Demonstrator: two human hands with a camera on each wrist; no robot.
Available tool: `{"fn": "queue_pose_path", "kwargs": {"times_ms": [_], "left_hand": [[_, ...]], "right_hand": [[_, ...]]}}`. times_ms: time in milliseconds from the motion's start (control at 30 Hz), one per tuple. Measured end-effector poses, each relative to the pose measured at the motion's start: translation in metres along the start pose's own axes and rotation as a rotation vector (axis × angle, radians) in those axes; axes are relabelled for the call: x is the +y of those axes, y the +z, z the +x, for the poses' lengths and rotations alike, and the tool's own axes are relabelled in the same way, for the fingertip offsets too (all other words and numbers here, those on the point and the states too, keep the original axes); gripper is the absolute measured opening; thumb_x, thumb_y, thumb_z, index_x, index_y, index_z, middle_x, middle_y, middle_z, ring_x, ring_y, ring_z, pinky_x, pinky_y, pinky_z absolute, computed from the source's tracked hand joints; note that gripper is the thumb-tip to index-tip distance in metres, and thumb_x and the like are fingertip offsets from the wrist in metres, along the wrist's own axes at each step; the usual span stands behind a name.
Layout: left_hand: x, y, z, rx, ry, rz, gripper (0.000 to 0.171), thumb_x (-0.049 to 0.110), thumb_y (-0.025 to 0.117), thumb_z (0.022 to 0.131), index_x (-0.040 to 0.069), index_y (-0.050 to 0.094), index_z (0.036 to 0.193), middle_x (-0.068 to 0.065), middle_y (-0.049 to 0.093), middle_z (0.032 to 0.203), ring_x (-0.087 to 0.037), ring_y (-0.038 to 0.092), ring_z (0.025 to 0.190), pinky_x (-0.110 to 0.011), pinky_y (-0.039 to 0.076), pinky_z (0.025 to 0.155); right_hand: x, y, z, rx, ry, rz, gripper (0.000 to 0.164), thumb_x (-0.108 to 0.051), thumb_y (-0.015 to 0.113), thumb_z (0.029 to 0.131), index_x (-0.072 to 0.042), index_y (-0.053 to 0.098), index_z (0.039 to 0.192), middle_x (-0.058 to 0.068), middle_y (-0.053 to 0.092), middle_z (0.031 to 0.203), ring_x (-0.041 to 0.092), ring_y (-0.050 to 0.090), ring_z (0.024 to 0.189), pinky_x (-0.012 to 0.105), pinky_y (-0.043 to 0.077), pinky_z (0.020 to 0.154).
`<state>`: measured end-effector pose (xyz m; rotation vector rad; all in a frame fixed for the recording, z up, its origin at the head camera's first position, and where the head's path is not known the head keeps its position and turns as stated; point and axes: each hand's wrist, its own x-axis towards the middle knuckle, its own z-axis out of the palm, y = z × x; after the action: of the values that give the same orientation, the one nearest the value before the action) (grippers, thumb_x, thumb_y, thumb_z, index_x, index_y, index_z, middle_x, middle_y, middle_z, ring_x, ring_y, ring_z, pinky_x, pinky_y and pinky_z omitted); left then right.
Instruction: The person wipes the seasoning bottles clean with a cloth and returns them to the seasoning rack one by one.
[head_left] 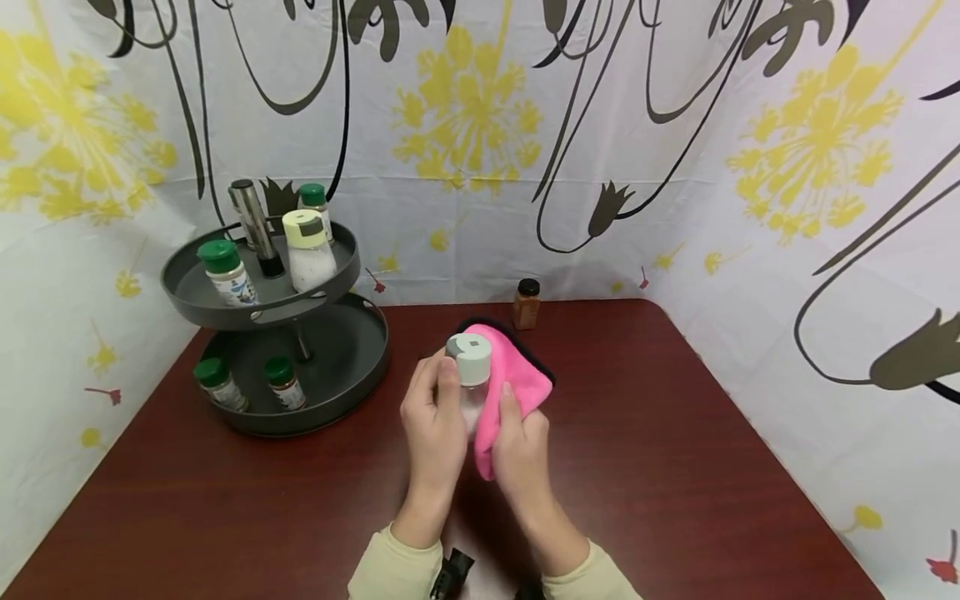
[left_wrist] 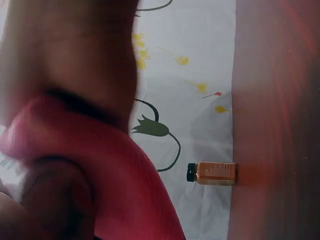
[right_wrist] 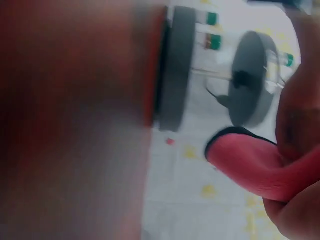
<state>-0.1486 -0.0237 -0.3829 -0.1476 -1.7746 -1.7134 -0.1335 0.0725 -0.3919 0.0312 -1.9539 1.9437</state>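
Note:
Above the middle of the table, my left hand (head_left: 435, 429) grips a clear shaker bottle (head_left: 474, 362) with a pale flip-top cap, held upright. My right hand (head_left: 522, 458) holds a pink cloth (head_left: 517, 371) with black edging, thumb on top, against the bottle's right side. Part of the cloth stands up behind the bottle. The bottle's lower body is partly hidden by fingers and cloth. In the left wrist view the pink cloth (left_wrist: 125, 170) fills much of the lower left; the right wrist view shows a fold of the cloth (right_wrist: 250, 162) by the fingers.
Behind the hands, a small orange-brown spice jar (head_left: 527, 307) with a black lid stands near the table's back edge. At left, a two-tier dark grey turntable (head_left: 337, 404) carries several green-capped jars, a yellow-capped shaker (head_left: 309, 254) and a metal cylinder (head_left: 253, 225).

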Motion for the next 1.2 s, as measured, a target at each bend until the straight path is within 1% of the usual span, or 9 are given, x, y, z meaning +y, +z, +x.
{"fn": "queue_pose_path", "kwargs": {"times_ms": [100,267,433,533,667,833,1000,1100,1200], "left_hand": [[0.000,0.002,-0.002,-0.036,0.025,0.005,0.024,0.023,0.061,0.109,0.017,0.077,0.127,-0.004,0.073,0.110,-0.014,0.066,0.101,-0.025,0.055,0.088],[0.003,0.003,-0.006,-0.071,0.069,-0.003,0.025,0.023,0.061,0.110,0.017,0.076,0.127,-0.005,0.072,0.109,-0.012,0.065,0.095,-0.024,0.055,0.078],[0.009,-0.002,0.000,-0.030,0.080,-0.023,0.026,0.027,0.061,0.109,0.016,0.077,0.127,-0.006,0.072,0.108,-0.013,0.064,0.095,-0.023,0.055,0.078],[0.009,-0.006,0.006,-0.010,0.075,-0.010,0.026,0.026,0.062,0.109,0.016,0.077,0.128,-0.006,0.073,0.110,-0.013,0.065,0.100,-0.023,0.057,0.086],[0.008,-0.010,0.008,0.011,0.053,0.004,0.026,0.023,0.063,0.108,0.015,0.076,0.129,-0.008,0.073,0.111,-0.013,0.066,0.102,-0.022,0.056,0.091],[0.006,-0.009,0.004,-0.032,0.029,-0.003,0.026,0.025,0.062,0.109,0.017,0.075,0.131,-0.005,0.072,0.113,-0.013,0.065,0.100,-0.023,0.056,0.087],[0.006,-0.008,-0.003,-0.100,0.055,-0.023,0.026,0.025,0.062,0.109,0.018,0.074,0.131,-0.003,0.071,0.113,-0.011,0.064,0.096,-0.024,0.057,0.078],[0.007,-0.009,-0.002,-0.095,0.096,-0.040,0.024,0.021,0.062,0.109,0.015,0.075,0.128,-0.006,0.071,0.110,-0.012,0.064,0.094,-0.024,0.057,0.078],[0.008,-0.011,0.003,-0.068,0.116,-0.033,0.023,0.019,0.063,0.108,0.014,0.076,0.126,-0.007,0.072,0.108,-0.013,0.065,0.096,-0.023,0.057,0.083]], "right_hand": [[-0.020,-0.006,0.008,0.037,-0.034,0.046,0.064,-0.031,0.049,0.114,0.002,0.054,0.059,-0.003,0.048,0.037,0.012,0.048,0.029,0.028,0.037,0.033],[-0.048,-0.005,0.017,0.078,-0.169,0.105,0.064,-0.033,0.049,0.113,0.004,0.052,0.061,-0.005,0.048,0.041,0.013,0.046,0.030,0.029,0.038,0.035],[-0.027,0.006,0.000,0.019,-0.127,0.123,0.069,-0.029,0.045,0.115,0.005,0.055,0.056,0.010,0.050,0.039,0.011,0.048,0.030,0.030,0.041,0.033],[-0.009,0.008,-0.008,-0.005,-0.072,0.087,0.071,-0.028,0.044,0.116,0.003,0.057,0.053,0.019,0.050,0.040,0.012,0.049,0.030,0.030,0.041,0.033],[0.001,0.007,-0.006,-0.048,-0.037,0.021,0.070,-0.030,0.046,0.115,0.002,0.058,0.054,0.013,0.051,0.040,0.011,0.050,0.031,0.029,0.042,0.035],[-0.024,0.004,0.011,0.032,-0.178,-0.030,0.050,-0.023,0.053,0.112,0.002,0.060,0.069,-0.003,0.051,0.047,0.009,0.055,0.044,0.024,0.047,0.049],[-0.043,0.006,0.020,0.059,-0.304,0.045,0.032,-0.021,0.049,0.112,0.004,0.061,0.095,-0.003,0.053,0.065,0.012,0.057,0.061,0.024,0.050,0.063],[-0.031,0.010,0.012,0.037,-0.319,0.104,0.035,-0.018,0.045,0.114,0.005,0.057,0.091,0.001,0.052,0.060,0.009,0.056,0.055,0.024,0.049,0.057],[-0.010,0.013,0.002,0.017,-0.296,0.137,0.049,-0.014,0.041,0.115,0.005,0.051,0.071,0.008,0.047,0.045,0.006,0.051,0.039,0.026,0.044,0.043]]}}
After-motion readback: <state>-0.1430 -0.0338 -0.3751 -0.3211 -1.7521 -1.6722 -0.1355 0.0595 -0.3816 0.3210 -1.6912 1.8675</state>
